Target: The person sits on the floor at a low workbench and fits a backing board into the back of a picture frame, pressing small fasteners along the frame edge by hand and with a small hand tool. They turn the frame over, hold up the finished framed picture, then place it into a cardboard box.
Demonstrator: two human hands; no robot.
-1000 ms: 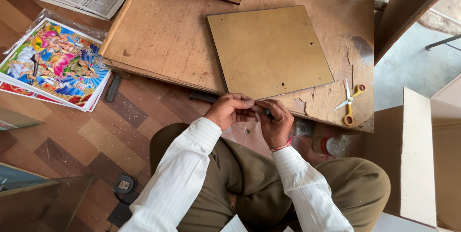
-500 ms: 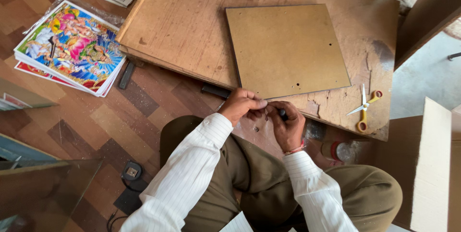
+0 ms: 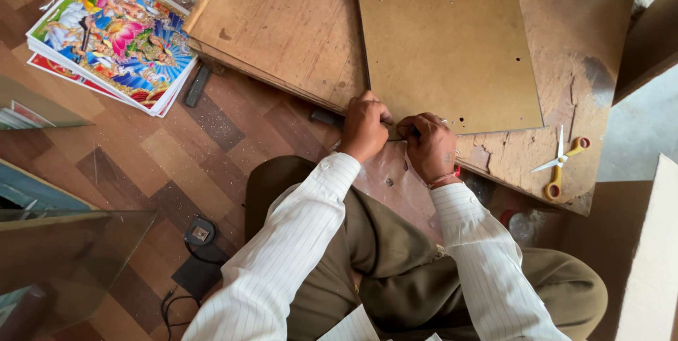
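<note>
A square brown backing board [image 3: 448, 58] lies flat on a low, worn wooden work board [image 3: 282, 23]. My left hand [image 3: 364, 128] and my right hand [image 3: 427, 147] meet at the near edge of the work board, just below the backing board's near corner. Both are closed around a small dark item held between the fingertips; what it is stays hidden by the fingers. My sleeves are white with fine stripes, and a red thread circles the right wrist. My knees in olive trousers fill the bottom of the view.
Yellow-handled scissors [image 3: 561, 163] lie on the board's right corner. A stack of colourful prints [image 3: 116, 34] sits on the floor at left. A glass sheet [image 3: 63, 256] leans at lower left, a small black device with a cable [image 3: 199, 231] beside it. A cardboard box [image 3: 650, 256] stands right.
The view has shifted so the work board sits closer and more to the left. My hands stay together at the board's near edge, moved up slightly toward the backing board's corner.
</note>
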